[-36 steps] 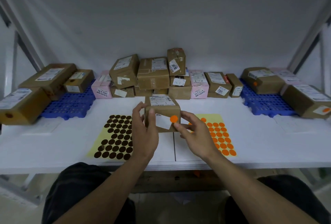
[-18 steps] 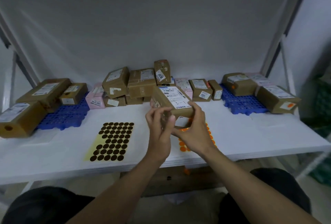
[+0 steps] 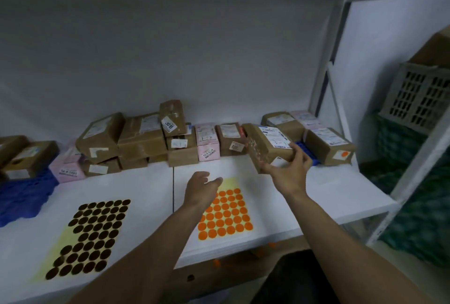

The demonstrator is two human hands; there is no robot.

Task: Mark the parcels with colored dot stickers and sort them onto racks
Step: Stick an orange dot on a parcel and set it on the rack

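At the far left, brown parcels (image 3: 31, 157) are sitting on a blue rack (image 3: 22, 196) at the end of the white table (image 3: 151, 189), and a pink parcel (image 3: 67, 170) is resting just beside that rack. A sheet of brown dot stickers (image 3: 92, 235) is lying flat toward the table's front edge. Behind it, a pile of parcels (image 3: 141, 138), brown and pink, is standing along the back wall, several stacked on one another.

Near the middle, your left hand (image 3: 199, 189) is hovering over the far left corner of the sheet of orange dot stickers (image 3: 226, 216), fingers relaxed and loosely spread, holding nothing.

To its right, your right hand (image 3: 289, 172) is gripping a tilted parcel (image 3: 267, 145) from below, fingers curling round its lower edge. You are holding it clear of the table with its white label facing up, just left of the second blue rack (image 3: 309, 155).

More parcels are sitting on that rack, and the nearest, a marked parcel (image 3: 323, 148), is showing an orange dot (image 3: 344, 154) on its front face. At the far right, beyond the white frame post (image 3: 328, 55), a grey crate (image 3: 418, 94) is standing above something green, too blurred to make out.
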